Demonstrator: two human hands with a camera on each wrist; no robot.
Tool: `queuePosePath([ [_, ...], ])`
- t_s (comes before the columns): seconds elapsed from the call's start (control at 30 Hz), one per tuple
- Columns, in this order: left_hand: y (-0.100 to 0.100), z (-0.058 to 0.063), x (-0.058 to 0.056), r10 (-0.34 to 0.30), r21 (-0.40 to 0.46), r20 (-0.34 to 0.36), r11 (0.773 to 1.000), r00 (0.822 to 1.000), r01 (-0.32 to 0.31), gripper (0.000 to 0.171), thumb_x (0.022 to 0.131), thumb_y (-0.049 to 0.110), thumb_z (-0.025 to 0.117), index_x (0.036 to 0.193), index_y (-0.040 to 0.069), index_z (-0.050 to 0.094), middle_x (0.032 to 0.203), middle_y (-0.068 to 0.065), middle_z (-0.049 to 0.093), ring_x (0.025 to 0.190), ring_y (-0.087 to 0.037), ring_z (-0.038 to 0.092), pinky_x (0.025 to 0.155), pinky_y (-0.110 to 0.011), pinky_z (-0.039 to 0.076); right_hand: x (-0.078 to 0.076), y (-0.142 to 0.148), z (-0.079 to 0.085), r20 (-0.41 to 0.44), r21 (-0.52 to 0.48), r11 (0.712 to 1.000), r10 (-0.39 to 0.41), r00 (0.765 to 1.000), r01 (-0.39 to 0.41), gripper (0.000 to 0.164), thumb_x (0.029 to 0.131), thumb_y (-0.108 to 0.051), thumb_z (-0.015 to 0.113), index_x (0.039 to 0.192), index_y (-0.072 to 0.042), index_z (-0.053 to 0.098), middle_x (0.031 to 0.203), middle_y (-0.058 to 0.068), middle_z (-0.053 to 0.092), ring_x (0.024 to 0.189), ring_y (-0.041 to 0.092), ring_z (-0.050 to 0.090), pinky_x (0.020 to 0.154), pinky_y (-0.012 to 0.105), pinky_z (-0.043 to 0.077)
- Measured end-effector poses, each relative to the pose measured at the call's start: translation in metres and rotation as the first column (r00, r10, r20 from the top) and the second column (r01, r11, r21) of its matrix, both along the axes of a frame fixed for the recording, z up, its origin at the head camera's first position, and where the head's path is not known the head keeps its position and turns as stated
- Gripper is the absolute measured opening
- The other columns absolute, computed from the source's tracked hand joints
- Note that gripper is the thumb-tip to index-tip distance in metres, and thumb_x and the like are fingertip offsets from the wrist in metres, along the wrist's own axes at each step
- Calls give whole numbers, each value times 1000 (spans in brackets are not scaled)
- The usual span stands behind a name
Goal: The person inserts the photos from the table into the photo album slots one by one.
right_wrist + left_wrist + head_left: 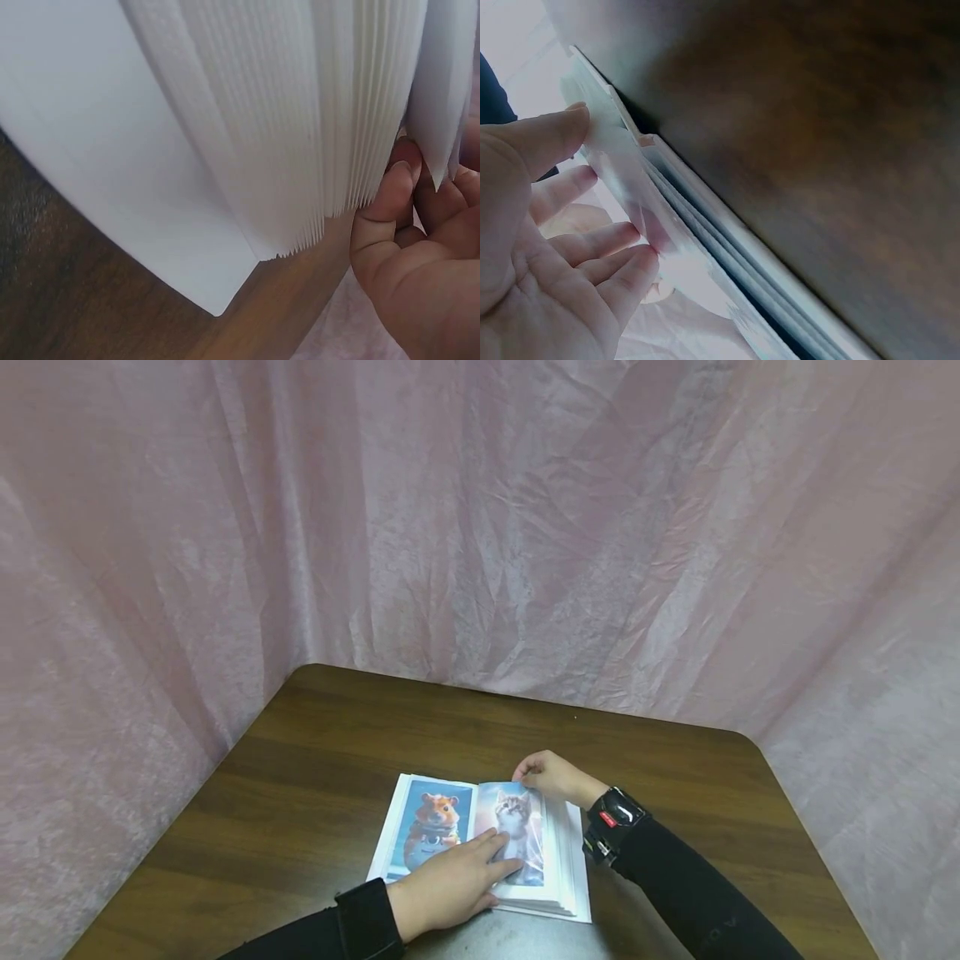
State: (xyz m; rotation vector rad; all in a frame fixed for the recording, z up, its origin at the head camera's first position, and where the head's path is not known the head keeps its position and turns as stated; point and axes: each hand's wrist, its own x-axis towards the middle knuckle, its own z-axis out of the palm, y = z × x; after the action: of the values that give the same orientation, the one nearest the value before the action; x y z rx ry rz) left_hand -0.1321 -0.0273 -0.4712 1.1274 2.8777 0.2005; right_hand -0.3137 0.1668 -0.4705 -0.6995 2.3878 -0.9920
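A white photo album point(567, 860) lies open on the table. Its left page has a hamster picture point(437, 814), its right page a kitten picture point(512, 814). My left hand point(453, 881) rests with spread, fairly straight fingers across the lower middle of the open pages, covering part of both pictures. At the top edge of the kitten page, my right hand point(558, 777) pinches with thumb and fingertips. The right wrist view shows that thumb and fingers curled close by a loose page corner point(436, 169), beside a thick stack of pages point(255, 150).
The brown wooden table point(337, 735) has rounded far corners. Behind and beside it hangs a pink velvet curtain point(480, 527). Dark sleeves with black wrist bands point(367, 918) cover both forearms.
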Motion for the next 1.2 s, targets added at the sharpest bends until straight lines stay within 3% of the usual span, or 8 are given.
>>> queuePosePath([
  [0.37, 0, -4, -3, 0, 10, 7, 1000, 1000, 0, 56, 95, 37, 68, 146, 21, 53, 153, -15, 45, 139, -30, 44, 104, -38, 48, -5, 0, -2, -5, -44, 997, 63, 998, -64, 14, 96, -3, 59, 93, -3, 73, 99, 4, 70, 94, 16, 58, 86, 36, 48],
  [0.67, 0, -4, -3, -1, 5, 0, 1000, 1000, 1, 55, 95, 37, 69, 146, 20, 54, 152, -14, 46, 139, -31, 44, 103, -37, 49, -7, 3, -3, 39, -35, 993, 113, 993, -112, 14, 97, -7, 59, 96, -3, 72, 98, 3, 70, 93, 16, 58, 84, 35, 48],
  [0.8, 1, -4, -3, -1, 1, 18, 1000, 1000, 1, 54, 96, 35, 68, 146, 21, 53, 152, -14, 45, 140, -31, 44, 105, -38, 47, -1, 6, -2, -59, -23, 995, 99, 993, -101, 15, 99, -7, 58, 98, -5, 73, 98, 3, 70, 91, 15, 59, 81, 34, 50],
  [0.93, 1, -2, -3, 7, -6, 43, 1000, 999, -7, 54, 96, 35, 67, 146, 22, 53, 153, -13, 45, 141, -31, 42, 106, -39, 46, 9, 7, 4, -186, -7, 1000, 13, 982, -15, 14, 99, -8, 60, 100, -8, 74, 98, 1, 69, 91, 16, 59, 82, 37, 51],
  [1.07, 2, -3, -3, 6, -10, 41, 1000, 999, -6, 53, 96, 35, 68, 146, 23, 54, 153, -13, 45, 140, -31, 43, 105, -39, 47, 21, 14, 2, -311, 4, 999, -40, 950, 44, 13, 96, -4, 62, 102, -7, 73, 103, 4, 68, 98, 21, 62, 89, 43, 52],
  [1.2, 3, -5, -2, 9, -5, 45, 1000, 999, -9, 52, 96, 34, 68, 145, 23, 55, 152, -14, 45, 141, -31, 42, 105, -39, 47, 34, 24, -7, -403, 22, 998, -40, 914, 53, 16, 93, -1, 65, 107, -5, 72, 107, 7, 66, 103, 25, 64, 91, 44, 53],
])
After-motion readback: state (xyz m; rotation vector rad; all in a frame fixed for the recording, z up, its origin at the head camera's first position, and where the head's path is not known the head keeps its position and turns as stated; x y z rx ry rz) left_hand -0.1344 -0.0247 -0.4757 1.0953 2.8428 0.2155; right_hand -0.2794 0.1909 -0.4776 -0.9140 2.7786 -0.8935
